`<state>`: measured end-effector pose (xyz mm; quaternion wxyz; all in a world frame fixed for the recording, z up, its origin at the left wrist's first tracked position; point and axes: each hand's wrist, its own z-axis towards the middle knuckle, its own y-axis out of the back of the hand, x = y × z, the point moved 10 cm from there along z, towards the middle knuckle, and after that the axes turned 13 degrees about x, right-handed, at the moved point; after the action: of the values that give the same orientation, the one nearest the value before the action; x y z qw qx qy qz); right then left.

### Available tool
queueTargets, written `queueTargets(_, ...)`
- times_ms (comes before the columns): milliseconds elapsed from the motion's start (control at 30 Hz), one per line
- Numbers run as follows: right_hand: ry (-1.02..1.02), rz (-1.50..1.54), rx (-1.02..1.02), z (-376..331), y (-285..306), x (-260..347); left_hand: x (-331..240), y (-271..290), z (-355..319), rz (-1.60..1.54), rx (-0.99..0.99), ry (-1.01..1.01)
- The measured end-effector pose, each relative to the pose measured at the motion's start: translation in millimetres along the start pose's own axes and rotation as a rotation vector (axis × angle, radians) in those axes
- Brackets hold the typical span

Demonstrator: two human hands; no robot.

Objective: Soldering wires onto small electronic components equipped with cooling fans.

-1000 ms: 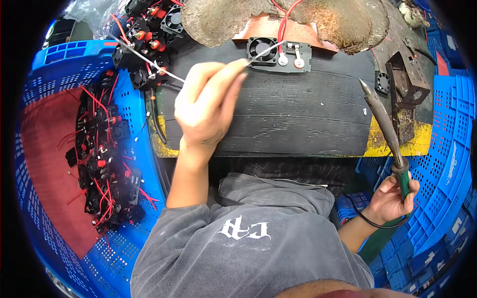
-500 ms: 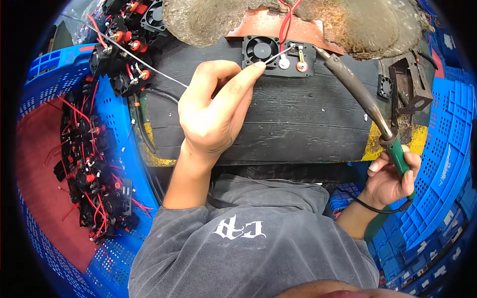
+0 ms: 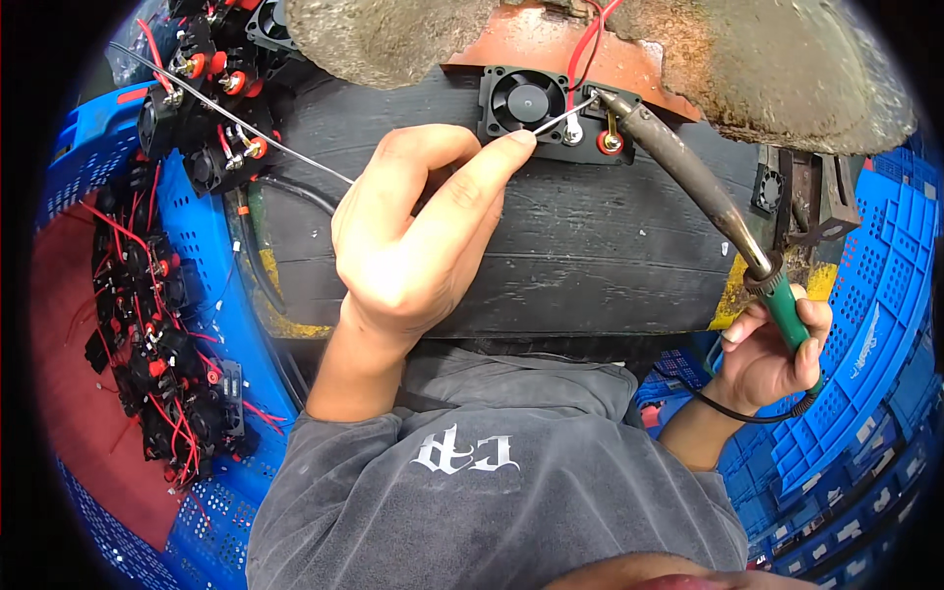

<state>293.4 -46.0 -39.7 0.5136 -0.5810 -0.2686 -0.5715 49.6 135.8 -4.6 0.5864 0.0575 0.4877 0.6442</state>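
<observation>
A black panel with a small fan (image 3: 526,101) and metal terminals lies at the far side of the dark work surface. Red and dark wires (image 3: 582,49) run up from it. My left hand (image 3: 418,216) pinches a long thin length of solder wire (image 3: 265,140), whose near end reaches a contact right of the fan. In my right hand (image 3: 772,349) is a soldering iron (image 3: 683,172), held by its green handle. The iron's tip meets that same contact, close to the solder's end. A red-ringed terminal (image 3: 611,143) sits just below the tip.
Behind the panel are a copper-coloured plate (image 3: 521,41) and rough, crusted slabs (image 3: 777,69). A rusty metal bracket (image 3: 834,202) stands at the right. Several wired fan units (image 3: 162,344) fill a blue crate (image 3: 211,246) at the left; more are heaped at the far left.
The iron's tip has moved left from the panel's right edge onto the contact by the solder's end. The whole view has shifted slightly. Both hands keep their holds.
</observation>
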Motion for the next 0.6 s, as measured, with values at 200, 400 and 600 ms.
queueTargets(200,-0.015,-0.006,-0.015,2.5,-2.0,1.3,1.6,-1.0,0.0,-0.003,0.006,0.003)
queueTargets(400,-0.019,-0.028,-0.045,1.5,0.4,4.0,0.8,-1.7,0.9,0.01,0.005,-0.004)
queueTargets(600,-0.02,-0.029,-0.03,2.0,0.2,4.4,1.3,-3.2,1.5,-0.003,0.017,0.001)
